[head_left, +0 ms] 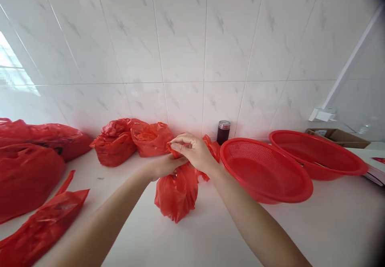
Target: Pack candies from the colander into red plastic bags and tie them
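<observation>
On the white counter [126, 219] below the tiled wall [180, 38], the right hand [194, 152] is reaching over from above, its thumb and fingers pinching a gathered twist of a red plastic bag [177, 194]. The left hand [167, 166] is lying just beneath it, fingers pointing toward the right hand and pressed together as far as shows; its fingertips are hidden, so I cannot tell whether it is gripping the plastic too. The bag is bulging below both hands and sitting on the counter, with a loose flap [212, 146] sticking out behind the right wrist. Its neck is gathered but is not showing a finished knot. Two more bulging red bags [132, 140] are sitting against the wall, and others [30, 170] are lying at the far left, their tops looking closed, though their contents are hidden. To the right, a red mesh colander [264, 170] is tilting against a red basin [315, 154], beside a dark lidded jar [223, 132] and a cardboard box [337, 137].
</observation>
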`<move>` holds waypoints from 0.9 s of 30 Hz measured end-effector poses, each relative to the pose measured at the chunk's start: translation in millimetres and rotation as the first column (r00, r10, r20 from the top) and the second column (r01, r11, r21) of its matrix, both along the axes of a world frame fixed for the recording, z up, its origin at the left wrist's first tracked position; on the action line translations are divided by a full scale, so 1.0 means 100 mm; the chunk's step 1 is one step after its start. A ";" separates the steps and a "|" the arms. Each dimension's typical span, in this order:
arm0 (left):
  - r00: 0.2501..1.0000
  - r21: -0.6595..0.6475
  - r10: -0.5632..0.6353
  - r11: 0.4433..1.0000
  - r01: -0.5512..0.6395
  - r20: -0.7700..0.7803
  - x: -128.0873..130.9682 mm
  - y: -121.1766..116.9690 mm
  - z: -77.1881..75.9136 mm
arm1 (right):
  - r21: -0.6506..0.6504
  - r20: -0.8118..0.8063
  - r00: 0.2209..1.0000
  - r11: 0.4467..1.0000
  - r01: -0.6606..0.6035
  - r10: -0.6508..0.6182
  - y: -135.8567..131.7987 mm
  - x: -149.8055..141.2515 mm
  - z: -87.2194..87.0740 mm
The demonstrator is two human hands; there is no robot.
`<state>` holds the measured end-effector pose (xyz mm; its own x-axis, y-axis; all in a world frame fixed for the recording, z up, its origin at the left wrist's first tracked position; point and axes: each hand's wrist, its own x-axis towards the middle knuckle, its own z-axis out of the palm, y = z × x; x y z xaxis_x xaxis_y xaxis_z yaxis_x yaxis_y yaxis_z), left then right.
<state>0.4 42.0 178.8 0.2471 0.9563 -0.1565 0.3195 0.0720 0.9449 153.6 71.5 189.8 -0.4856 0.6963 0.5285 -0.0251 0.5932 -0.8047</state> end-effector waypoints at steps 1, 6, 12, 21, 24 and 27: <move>0.999 0.005 0.027 1.000 -0.027 0.017 -0.04 0.05 -0.03 | -0.039 0.017 1.000 0.999 0.004 -0.004 0.04 0.01 -0.07; 0.981 0.052 0.125 0.990 -0.134 0.150 -0.15 0.26 -0.08 | -0.245 0.102 0.994 0.968 0.061 -0.037 0.19 0.10 -0.59; 0.919 0.098 0.265 0.947 -0.304 0.293 -0.30 0.30 0.00 | -0.264 0.457 0.887 0.962 0.065 0.066 0.25 0.13 -1.15; 0.753 -0.059 0.430 0.883 -0.465 0.497 -0.68 0.43 -0.51 | -0.193 0.535 0.843 0.980 0.050 0.062 0.03 0.20 -0.71; 0.743 -0.092 0.433 0.887 -0.453 0.510 -0.69 0.44 -0.67 | -0.219 0.482 0.874 0.974 0.054 0.060 0.03 0.21 -0.58; 0.747 -0.094 0.434 0.887 -0.452 0.503 -0.69 0.40 -0.69 | -0.198 0.486 0.873 0.978 0.069 0.037 0.08 0.32 -0.59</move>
